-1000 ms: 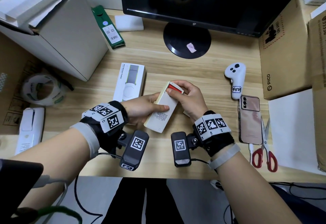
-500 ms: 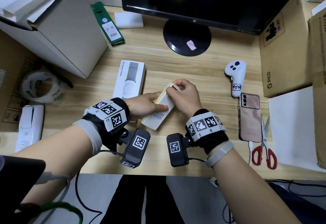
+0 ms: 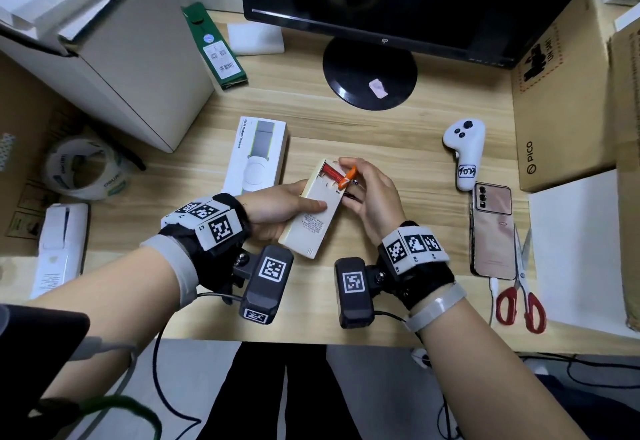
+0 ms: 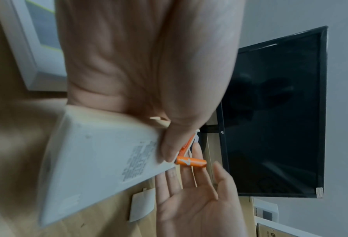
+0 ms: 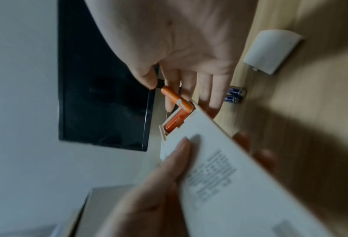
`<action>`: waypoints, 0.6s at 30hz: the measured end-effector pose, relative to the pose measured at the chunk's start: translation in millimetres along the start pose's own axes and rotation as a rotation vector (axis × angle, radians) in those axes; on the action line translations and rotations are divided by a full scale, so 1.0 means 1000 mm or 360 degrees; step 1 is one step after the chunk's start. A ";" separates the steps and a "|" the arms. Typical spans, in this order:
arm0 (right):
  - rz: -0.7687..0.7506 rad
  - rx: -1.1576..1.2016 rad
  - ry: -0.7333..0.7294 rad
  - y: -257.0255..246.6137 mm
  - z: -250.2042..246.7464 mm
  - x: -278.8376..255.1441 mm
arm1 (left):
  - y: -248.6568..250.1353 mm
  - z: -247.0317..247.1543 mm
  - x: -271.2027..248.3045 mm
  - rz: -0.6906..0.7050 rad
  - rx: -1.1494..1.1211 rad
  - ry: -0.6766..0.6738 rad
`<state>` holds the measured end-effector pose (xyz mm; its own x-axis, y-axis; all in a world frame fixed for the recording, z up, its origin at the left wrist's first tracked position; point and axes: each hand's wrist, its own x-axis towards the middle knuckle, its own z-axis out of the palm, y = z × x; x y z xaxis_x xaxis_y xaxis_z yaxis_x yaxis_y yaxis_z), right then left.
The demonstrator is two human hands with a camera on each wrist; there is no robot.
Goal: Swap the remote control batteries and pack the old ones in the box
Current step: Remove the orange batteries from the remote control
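Observation:
My left hand [image 3: 289, 202] grips a white remote [image 3: 317, 218] back side up above the desk, thumb pressed on its label. The battery bay at its far end stands uncovered. One orange battery [image 3: 347, 176] sticks out sideways over the bay's right edge, its free end pinched lightly between thumb and forefinger of my right hand [image 3: 374, 193]; the other fingers stay straight. A second orange battery [image 5: 174, 121] lies in the bay. Two blue batteries [image 5: 235, 95] and the remote's cover [image 5: 270, 51] lie on the desk under my right hand.
A white tracker box [image 3: 258, 155] lies just left of the remote and a green box [image 3: 216, 48] farther back. A monitor stand [image 3: 369, 72] is behind. To the right are a white controller [image 3: 465, 152], a phone [image 3: 493, 231] and scissors [image 3: 519, 297].
The remote has tipped flatter, showing the bay. The right hand, earlier pressed against the bay end, has drawn one orange battery up and out to the right.

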<state>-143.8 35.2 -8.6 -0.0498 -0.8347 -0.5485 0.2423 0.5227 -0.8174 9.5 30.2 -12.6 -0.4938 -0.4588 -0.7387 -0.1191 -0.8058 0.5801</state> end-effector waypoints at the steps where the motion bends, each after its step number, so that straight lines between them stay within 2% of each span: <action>1: 0.0017 0.0025 -0.0005 0.002 0.000 0.001 | -0.001 0.000 0.000 0.0001 -0.0025 -0.0010; 3: -0.0009 0.0118 0.0039 0.004 -0.001 0.002 | -0.002 -0.001 -0.001 0.0006 -0.0074 -0.0039; 6: -0.0066 0.0369 0.0294 0.000 -0.007 0.007 | -0.004 -0.002 -0.004 0.0019 -0.0134 -0.0078; 8: -0.0033 0.0288 0.0413 -0.004 -0.012 0.010 | -0.005 -0.003 -0.005 0.0019 -0.0125 -0.0110; 10: 0.0011 -0.0084 0.0348 -0.004 -0.016 0.011 | -0.004 -0.004 -0.006 0.0006 -0.0075 -0.0133; 13: 0.0024 -0.0662 0.0052 -0.006 -0.016 0.004 | -0.001 -0.005 -0.008 -0.0011 0.0022 -0.0207; 16: -0.0038 -0.0715 -0.0027 -0.005 -0.020 0.002 | 0.001 -0.010 -0.007 0.0022 0.0037 -0.0201; 18: 0.0020 -0.0648 0.0009 -0.003 -0.026 0.004 | 0.006 -0.015 -0.005 0.0086 -0.0105 -0.0072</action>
<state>-170.4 34.7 -12.6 -0.0550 -0.8275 -0.5587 -0.1607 0.5596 -0.8130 24.1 22.4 -10.2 -0.5364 -0.4863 -0.6898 -0.0350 -0.8038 0.5938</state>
